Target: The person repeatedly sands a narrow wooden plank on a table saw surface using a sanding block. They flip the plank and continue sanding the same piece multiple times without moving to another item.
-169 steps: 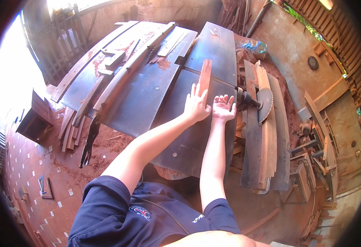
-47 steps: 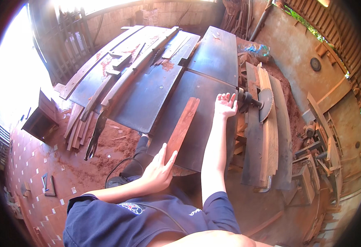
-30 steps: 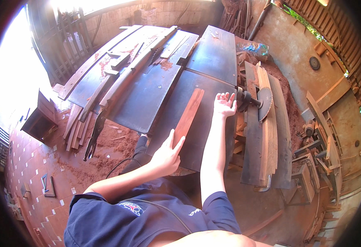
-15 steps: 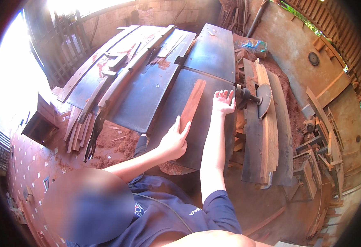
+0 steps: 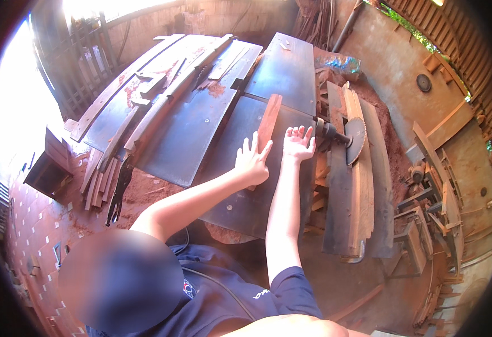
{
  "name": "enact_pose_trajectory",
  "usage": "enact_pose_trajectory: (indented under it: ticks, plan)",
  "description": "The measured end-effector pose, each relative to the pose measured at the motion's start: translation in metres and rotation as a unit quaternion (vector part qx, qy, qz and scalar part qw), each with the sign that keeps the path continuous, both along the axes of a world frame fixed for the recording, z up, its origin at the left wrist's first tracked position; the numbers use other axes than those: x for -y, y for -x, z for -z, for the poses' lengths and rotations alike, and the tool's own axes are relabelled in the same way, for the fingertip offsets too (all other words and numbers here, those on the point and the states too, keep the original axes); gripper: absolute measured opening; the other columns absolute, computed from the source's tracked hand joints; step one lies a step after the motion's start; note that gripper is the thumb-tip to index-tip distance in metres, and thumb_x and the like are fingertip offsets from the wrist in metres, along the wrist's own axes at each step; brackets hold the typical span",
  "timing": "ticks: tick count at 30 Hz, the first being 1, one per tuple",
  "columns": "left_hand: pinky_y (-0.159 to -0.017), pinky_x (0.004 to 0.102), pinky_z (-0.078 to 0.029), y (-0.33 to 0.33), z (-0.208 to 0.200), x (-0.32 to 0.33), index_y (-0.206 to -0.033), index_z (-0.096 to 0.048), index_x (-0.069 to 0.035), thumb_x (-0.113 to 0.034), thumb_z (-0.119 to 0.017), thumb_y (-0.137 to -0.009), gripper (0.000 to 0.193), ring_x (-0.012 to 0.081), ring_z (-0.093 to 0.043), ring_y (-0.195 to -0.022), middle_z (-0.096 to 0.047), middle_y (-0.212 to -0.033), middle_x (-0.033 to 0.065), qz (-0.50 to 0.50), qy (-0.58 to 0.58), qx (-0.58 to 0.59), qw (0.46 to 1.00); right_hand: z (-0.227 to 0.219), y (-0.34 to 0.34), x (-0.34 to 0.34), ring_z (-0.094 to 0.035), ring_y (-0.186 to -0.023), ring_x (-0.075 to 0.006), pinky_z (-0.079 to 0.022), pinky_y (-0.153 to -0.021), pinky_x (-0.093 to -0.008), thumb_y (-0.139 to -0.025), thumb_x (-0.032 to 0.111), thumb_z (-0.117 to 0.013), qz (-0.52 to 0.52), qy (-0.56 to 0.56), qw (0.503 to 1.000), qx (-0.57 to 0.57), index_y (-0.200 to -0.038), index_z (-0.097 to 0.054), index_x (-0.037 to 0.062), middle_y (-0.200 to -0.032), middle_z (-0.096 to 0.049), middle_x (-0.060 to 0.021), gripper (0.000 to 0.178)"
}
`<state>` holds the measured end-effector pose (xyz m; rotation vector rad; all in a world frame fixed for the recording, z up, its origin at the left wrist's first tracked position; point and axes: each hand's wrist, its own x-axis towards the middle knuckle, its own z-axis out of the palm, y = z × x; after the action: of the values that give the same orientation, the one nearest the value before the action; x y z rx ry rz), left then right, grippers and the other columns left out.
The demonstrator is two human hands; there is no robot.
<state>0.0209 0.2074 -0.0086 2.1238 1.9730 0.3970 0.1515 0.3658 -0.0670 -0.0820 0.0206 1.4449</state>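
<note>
Over the worker's head, in the one head view, I can see the flat, reddish-brown wooden board (image 5: 268, 121) lying lengthwise on the near grey steel plate (image 5: 240, 219) of the machine table. Its leading end reaches about as far as the dark crosswise slot (image 5: 296, 111) before the far grey steel plate (image 5: 285, 67), while nearly all its length sits on this side. I'd judge the pass over that slot barely begun, with most of the board left to go across. Whether its underside has been worked already, nobody could tell from up here.

The left hand (image 5: 252, 164) lies palm down over the board's rear part, fingers spread rather than wrapped round it; how hard they press I can't say. That arm slants in from the lower left. The right arm comes almost straight up, and the right hand (image 5: 298, 145) is turned palm up, fingers loosely curled and nothing in them, just beside the board and apart from it. Near those fingertips sits a dark cylindrical shaft (image 5: 333, 136) carrying a round, toothed metal saw blade (image 5: 356, 143).
</note>
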Motion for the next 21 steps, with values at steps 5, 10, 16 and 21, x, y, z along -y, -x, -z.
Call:
enact_pose_trajectory:
  ticks: [5,10,16,21]
  plan:
    - [-0.113,0.0608,-0.027,0.000,0.004,-0.023,-0.157,-0.029,-0.016,-0.020,-0.052,-0.083,0.078,0.0502,-0.029,-0.141,-0.011,-0.164,0.0236,0.011,0.000,-0.002,1.000,0.000,-0.001,0.000,-0.056,-0.084,-0.0256,-0.043,-0.082,-0.0469,-0.085,0.040,-0.058,0.001,0.002,1.000,0.004,-0.112,-0.066,0.0127,-0.095,-0.063,-0.0097,0.039]
    - [-0.113,0.0588,-0.030,-0.002,0.006,-0.035,-0.156,-0.033,-0.017,-0.014,-0.052,-0.083,0.075,0.0478,-0.034,-0.140,-0.013,-0.164,0.0230,0.015,-0.015,0.006,1.000,-0.001,-0.001,0.003,-0.056,-0.084,-0.0250,-0.043,-0.083,-0.0467,-0.086,0.040,-0.057,0.000,-0.002,1.000,0.008,-0.111,-0.066,0.0128,-0.095,-0.063,-0.0089,0.038]
    - [-0.110,0.0580,-0.034,0.003,0.008,-0.040,-0.151,-0.041,-0.015,-0.012,-0.054,-0.082,0.070,0.0467,-0.038,-0.136,-0.016,-0.163,0.0240,0.018,-0.022,0.008,1.000,-0.002,0.003,0.005,-0.056,-0.084,-0.0243,-0.043,-0.083,-0.0465,-0.087,0.040,-0.057,-0.004,-0.006,1.000,0.004,-0.112,-0.065,0.0130,-0.095,-0.063,-0.0090,0.037]
    - [-0.109,0.0577,-0.035,0.001,0.010,-0.051,-0.147,-0.047,-0.014,-0.012,-0.055,-0.081,0.067,0.0477,-0.042,-0.133,-0.020,-0.161,0.0252,0.026,-0.046,0.029,0.998,-0.003,-0.002,0.004,-0.056,-0.082,-0.0245,-0.044,-0.082,-0.0466,-0.086,0.040,-0.057,0.001,0.001,1.000,0.003,-0.112,-0.065,0.0126,-0.094,-0.063,-0.0092,0.038]
